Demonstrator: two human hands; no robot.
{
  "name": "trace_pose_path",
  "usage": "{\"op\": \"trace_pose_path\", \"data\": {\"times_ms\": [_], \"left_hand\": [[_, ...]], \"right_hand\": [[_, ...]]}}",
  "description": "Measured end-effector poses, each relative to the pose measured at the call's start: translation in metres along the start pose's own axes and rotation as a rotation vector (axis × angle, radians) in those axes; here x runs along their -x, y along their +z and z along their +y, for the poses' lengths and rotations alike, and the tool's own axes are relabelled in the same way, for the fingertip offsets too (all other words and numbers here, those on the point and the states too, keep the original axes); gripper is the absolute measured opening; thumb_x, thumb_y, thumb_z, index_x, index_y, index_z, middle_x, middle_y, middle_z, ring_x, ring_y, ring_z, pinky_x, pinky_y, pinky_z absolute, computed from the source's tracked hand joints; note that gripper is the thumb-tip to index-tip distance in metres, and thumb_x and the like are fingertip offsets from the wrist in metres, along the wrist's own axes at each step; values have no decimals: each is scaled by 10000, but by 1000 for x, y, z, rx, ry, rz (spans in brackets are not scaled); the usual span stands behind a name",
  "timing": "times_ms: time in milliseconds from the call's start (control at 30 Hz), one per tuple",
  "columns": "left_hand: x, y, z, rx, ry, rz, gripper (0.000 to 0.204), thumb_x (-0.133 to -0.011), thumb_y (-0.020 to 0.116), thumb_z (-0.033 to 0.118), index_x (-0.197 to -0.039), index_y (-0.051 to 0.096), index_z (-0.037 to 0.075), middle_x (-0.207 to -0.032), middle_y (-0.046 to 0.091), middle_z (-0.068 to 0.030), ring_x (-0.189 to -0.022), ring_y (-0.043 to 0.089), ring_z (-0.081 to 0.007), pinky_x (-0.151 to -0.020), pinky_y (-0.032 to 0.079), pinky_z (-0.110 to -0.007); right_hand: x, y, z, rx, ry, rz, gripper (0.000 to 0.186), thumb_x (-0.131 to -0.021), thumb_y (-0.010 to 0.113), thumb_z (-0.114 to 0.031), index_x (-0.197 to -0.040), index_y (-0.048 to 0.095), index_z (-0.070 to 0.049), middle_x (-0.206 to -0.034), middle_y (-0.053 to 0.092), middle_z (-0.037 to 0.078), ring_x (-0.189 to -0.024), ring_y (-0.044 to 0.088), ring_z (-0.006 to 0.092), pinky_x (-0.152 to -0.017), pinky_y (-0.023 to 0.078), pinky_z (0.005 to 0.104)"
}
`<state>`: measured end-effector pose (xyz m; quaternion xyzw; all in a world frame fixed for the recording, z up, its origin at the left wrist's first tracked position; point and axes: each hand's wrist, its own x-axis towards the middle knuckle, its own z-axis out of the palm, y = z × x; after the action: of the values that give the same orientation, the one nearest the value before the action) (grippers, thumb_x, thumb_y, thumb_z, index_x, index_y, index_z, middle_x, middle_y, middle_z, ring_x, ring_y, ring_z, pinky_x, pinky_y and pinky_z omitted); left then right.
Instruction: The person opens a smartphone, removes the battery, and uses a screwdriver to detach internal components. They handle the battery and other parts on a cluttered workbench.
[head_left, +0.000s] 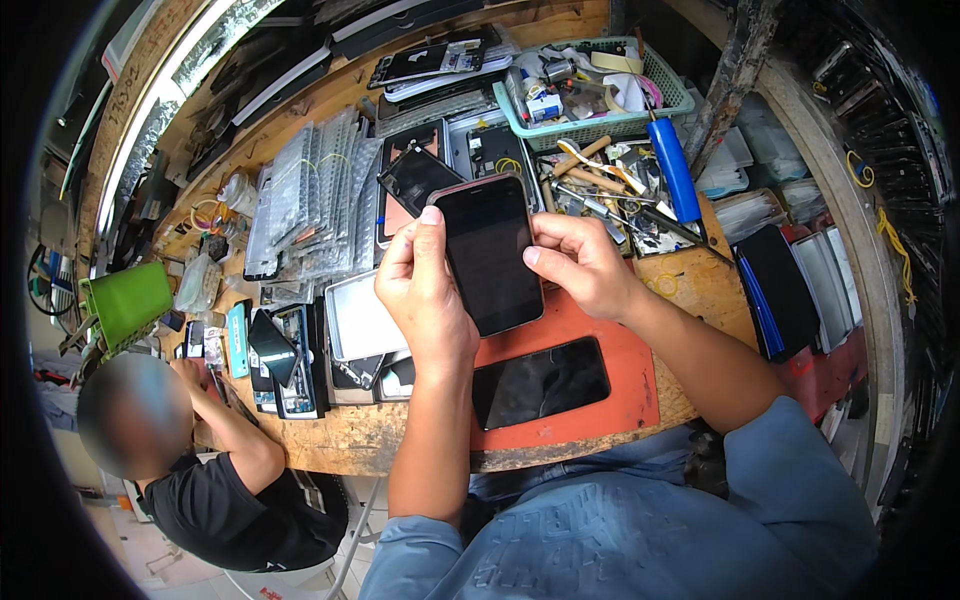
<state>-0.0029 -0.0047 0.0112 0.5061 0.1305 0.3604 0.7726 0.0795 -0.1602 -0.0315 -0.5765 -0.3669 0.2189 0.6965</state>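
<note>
Between my two hands a smartphone (490,262) is held up, its dark screen facing me. My left hand (425,285) grips its left side, the thumb lying along the upper edge and the other fingers behind it. My right hand (585,262) closes on the right edge with thumb and bent fingers. Below, a second black phone or screen panel (542,383) lies flat on an orange-red mat (632,385). Just behind the held phone rests another dark phone panel (415,180), tilted on other parts.
Bubble-wrapped packs (310,190) are stacked at left. A green basket (600,130) of supplies stands at the back, near a blue cylindrical tool (675,170) and loose hand tools (600,190). Phones in trays (292,365) sit left; another person (240,490) works there.
</note>
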Motion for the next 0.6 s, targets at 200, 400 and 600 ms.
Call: {"op": "trace_pose_path", "data": {"times_ms": [200, 400, 600], "left_hand": [[-5, -1, -2, 13, 10, -10, 183, -1065, 690, 145, -940, 720, 15, -838, 649, 37, -724, 528, -17, -642, 427, -196], [-4, 3, -2, 18, 4, 2, 180, -1066, 688, 143, -951, 724, 10, -850, 665, 27, -730, 540, -17, -645, 431, -194], [-5, -1, -2, 12, 18, -16, 178, -1065, 691, 147, -958, 727, 10, -854, 667, 27, -731, 544, -16, -647, 434, -194]], "right_hand": [[-4, -1, -6, -34, -27, -21, 131, -995, 583, -85, -1040, 638, 25, -871, 622, -15, -773, 509, 35, -671, 414, 238], [-3, -3, -3, -17, -17, -29, 123, -970, 574, -65, -1033, 627, 27, -914, 658, 13, -809, 535, 45, -706, 433, 241], [-4, -1, -5, -42, -23, -27, 127, -963, 566, -54, -1042, 624, 28, -921, 667, 18, -819, 544, 47, -717, 443, 244]]}}
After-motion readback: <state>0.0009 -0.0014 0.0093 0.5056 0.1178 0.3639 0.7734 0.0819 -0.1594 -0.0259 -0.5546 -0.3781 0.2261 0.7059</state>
